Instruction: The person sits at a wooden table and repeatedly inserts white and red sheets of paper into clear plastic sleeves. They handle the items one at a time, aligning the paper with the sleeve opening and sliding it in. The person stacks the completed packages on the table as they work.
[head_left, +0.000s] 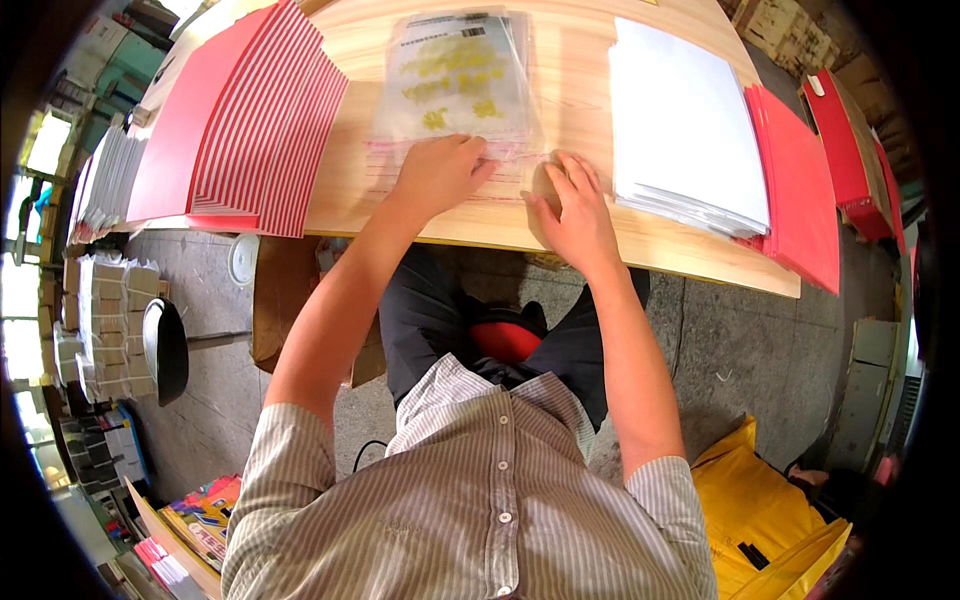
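A stack of clear plastic bags (455, 100) with yellow print lies in the middle of the table, its pink-lined flap end toward me. My left hand (440, 175) rests on that near end, fingers curled and closed at the film. Just right of the bags, my right hand (580, 212) touches the table by the flap's edge, thumb apart from the extended fingers. On the left stands a tall, fanned stack of red-covered booklets (265, 130). A pile of white sheets or booklets (685, 115) lies to the right, beside red covers (795, 180).
The wooden table (350, 205) ends close in front of my lap. More white stacks (105, 185) stand beyond the red booklets at left. Under the table is a cardboard box (280, 300). A yellow bag (755, 510) is on the floor at lower right, and bundled paper stacks (110, 320) stand at left.
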